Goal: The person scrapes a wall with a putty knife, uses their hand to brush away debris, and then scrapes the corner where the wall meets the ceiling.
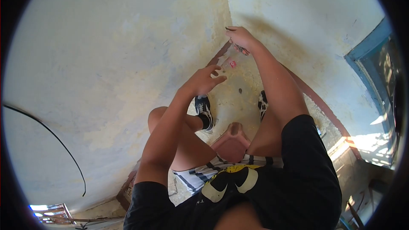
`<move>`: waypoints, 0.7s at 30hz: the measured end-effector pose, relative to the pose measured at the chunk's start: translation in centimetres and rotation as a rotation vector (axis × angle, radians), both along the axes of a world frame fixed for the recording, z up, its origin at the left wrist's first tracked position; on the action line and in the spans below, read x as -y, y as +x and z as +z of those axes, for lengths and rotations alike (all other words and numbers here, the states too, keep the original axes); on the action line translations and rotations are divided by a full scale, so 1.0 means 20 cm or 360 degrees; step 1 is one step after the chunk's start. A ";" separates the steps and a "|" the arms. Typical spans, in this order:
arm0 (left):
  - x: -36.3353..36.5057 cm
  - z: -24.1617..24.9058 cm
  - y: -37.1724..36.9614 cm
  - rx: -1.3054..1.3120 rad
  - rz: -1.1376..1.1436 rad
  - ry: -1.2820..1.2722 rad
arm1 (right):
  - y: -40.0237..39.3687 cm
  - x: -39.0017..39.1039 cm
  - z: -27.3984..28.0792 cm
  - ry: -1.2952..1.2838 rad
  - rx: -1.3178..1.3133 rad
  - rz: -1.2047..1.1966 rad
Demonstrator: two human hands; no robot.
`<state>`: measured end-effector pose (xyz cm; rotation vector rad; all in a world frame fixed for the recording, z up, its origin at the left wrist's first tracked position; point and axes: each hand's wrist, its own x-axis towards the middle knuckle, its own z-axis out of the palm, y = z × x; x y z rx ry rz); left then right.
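Note:
At the corner where two walls meet, my right hand is closed, its fingers curled. A small dark bit shows by the thumb tip, and what the hand holds cannot be made out. Dark blotches show along the undersides of the curled fingers. My left hand hovers lower and to the left, thumb and fingers apart with nothing in them. A small red-and-white wrapper-like piece lies on the floor between the two hands. Both walls are pale, with yellowish stains near the corner.
A reddish plastic stool is between my legs. My black-and-white shoes rest on the stained floor, near a small dark spot. A black cable hangs at left. A blue door frame stands at right.

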<state>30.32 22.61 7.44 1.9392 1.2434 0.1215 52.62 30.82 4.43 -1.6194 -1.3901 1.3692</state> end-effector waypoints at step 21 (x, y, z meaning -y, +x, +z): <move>-0.21 -0.19 0.32 0.0248 0.0004 0.1053 | -0.86 -0.30 -1.21 0.0019 -0.1555 -0.1185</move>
